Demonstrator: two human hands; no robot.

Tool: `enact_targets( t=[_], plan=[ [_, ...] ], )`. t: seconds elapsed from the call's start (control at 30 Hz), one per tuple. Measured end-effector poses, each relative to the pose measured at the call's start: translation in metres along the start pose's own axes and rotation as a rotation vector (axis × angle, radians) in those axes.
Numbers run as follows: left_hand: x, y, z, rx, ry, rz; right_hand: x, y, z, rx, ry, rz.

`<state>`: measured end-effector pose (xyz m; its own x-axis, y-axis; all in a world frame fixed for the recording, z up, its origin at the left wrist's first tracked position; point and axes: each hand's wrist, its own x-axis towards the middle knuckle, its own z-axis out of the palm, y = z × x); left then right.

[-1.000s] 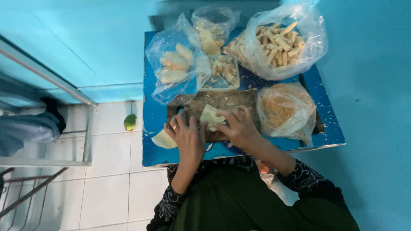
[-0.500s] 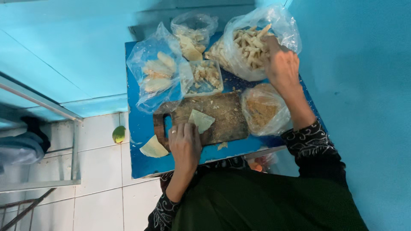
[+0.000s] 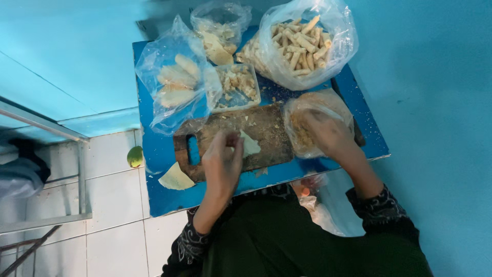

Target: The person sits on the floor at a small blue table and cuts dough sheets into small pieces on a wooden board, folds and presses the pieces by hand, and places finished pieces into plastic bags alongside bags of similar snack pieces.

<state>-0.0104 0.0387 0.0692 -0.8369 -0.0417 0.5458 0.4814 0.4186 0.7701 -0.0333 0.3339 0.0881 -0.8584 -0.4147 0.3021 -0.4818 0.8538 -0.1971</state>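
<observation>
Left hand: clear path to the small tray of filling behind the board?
Probably yes. The left hand rests on the wrapper on the cutting board; the tray sits open just beyond, nothing between.

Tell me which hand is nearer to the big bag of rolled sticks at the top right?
The right hand. It is inside the crumb bag just below the bag of rolled sticks. The left hand rests on the wooden board, farther down-left.

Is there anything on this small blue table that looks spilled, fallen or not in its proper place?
Yes. Crumbs are scattered over the wooden cutting board and the blue table. One pale wrapper piece lies off the board near the table's edge. A small green round fruit sits on the tiled floor beside the table.
</observation>
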Motion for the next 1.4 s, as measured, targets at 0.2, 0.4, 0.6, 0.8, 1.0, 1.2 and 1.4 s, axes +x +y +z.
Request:
enact_targets(
  t=[0.2, 0.4, 0.6, 0.8, 1.0, 1.2, 1.4],
  plan=[
    [-0.026, -0.014, -0.02, 0.221, -0.061, -0.184, -0.043, 0.021, 0.03, -0.128, -0.082, -0.004],
    [-0.041, -0.02, -0.028, 0.287, -0.073, -0.198, -0.033, 0.007, 0.033, -0.085, -0.061, 0.135],
    [-0.04, -0.015, -0.036, 0.099, -0.07, -0.239, -0.012, -0.01, 0.006, 0.137, 0.188, 0.096],
    [-0.039, -0.016, -0.04, 0.226, -0.056, -0.307, -0.024, -0.011, 0.007, -0.192, -0.116, 0.134],
    [-0.041, -0.014, -0.044, 0.193, -0.035, -0.259, -0.028, -0.006, 0.016, -0.239, -0.02, 0.109],
    [-0.045, -0.013, -0.044, 0.177, -0.006, -0.273, 0.0, -0.033, 0.013, 0.282, 0.076, 0.274],
    [-0.047, -0.011, -0.043, 0.165, 0.054, -0.173, 0.038, -0.124, 0.069, 0.504, 0.035, 0.001]
  ],
)
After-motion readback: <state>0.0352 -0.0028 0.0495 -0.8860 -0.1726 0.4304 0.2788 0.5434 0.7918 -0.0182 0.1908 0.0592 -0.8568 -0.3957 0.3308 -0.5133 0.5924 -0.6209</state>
